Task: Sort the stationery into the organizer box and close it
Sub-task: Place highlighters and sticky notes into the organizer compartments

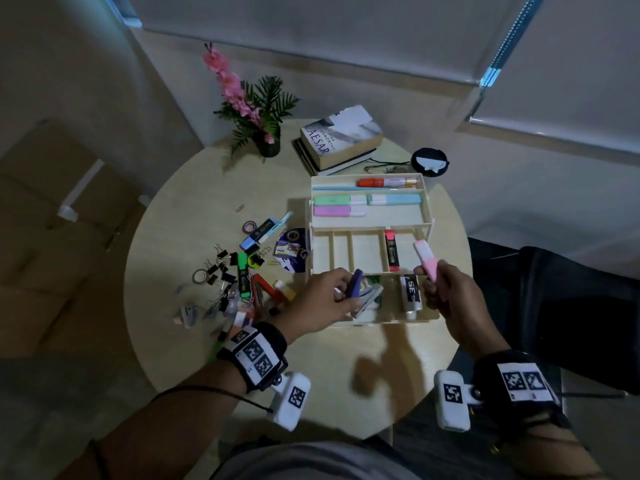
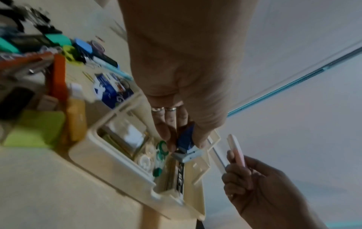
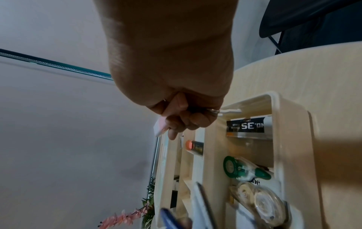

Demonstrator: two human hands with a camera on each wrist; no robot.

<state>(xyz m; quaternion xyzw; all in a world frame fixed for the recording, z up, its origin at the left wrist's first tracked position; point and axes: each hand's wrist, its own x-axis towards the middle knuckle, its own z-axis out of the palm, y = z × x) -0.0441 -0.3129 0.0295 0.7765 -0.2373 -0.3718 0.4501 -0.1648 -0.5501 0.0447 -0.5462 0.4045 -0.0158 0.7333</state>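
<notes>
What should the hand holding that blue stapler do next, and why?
Probably lower the blue stapler and let go. The left hand pinches it right over the front compartment of the organizer box, above the green correction tape. The right hand is busy with a pink highlighter, likely bound for the pastel highlighters' tier.

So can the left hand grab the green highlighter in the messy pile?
Probably not yet: the left hand already holds a blue stapler over the organizer box. The green highlighter lies uncovered nearby.
</notes>
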